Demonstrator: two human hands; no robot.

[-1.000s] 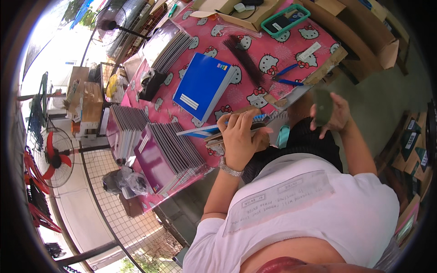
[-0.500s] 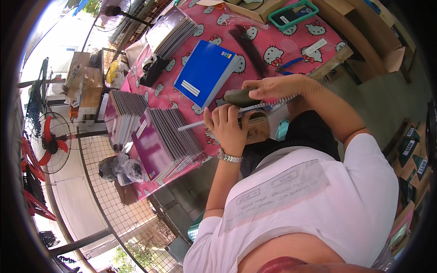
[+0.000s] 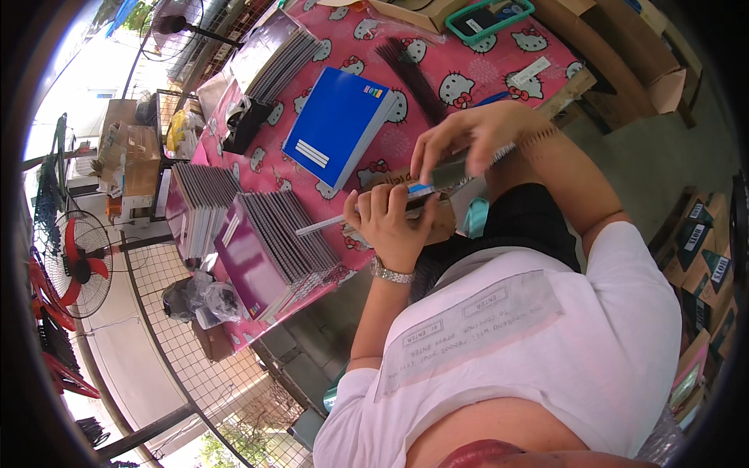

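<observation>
My left hand (image 3: pixel 394 222), with a metal watch on its wrist, is closed round a thin notebook (image 3: pixel 316 227) seen nearly edge-on. A strip of blue shows on it beyond my fingers. My right hand (image 3: pixel 472 140) hovers just over the notebook's far end, fingers curved and apart from the thumb, slightly blurred. Beneath it lies a dark green piece (image 3: pixel 451 173), partly hidden; whether my fingertips touch it I cannot tell. A dark wire coil (image 3: pixel 538 137) runs along my right wrist. A blue notebook (image 3: pixel 337 125) lies flat on the table beyond my hands.
Stacks of purple spiral notebooks (image 3: pixel 253 253) stand at the table's left, with another stack (image 3: pixel 273 58) farther back. A bundle of dark coils (image 3: pixel 409 78), a green basket (image 3: pixel 488 19) and a black holder (image 3: pixel 246 125) rest on the pink patterned tablecloth (image 3: pixel 499 58). Cartons (image 3: pixel 706 257) stand at right.
My right hand has loosened from the dark green piece, its fingers spreading. That piece now sits farther right, under the hand. My left hand keeps its hold on the notebook.
</observation>
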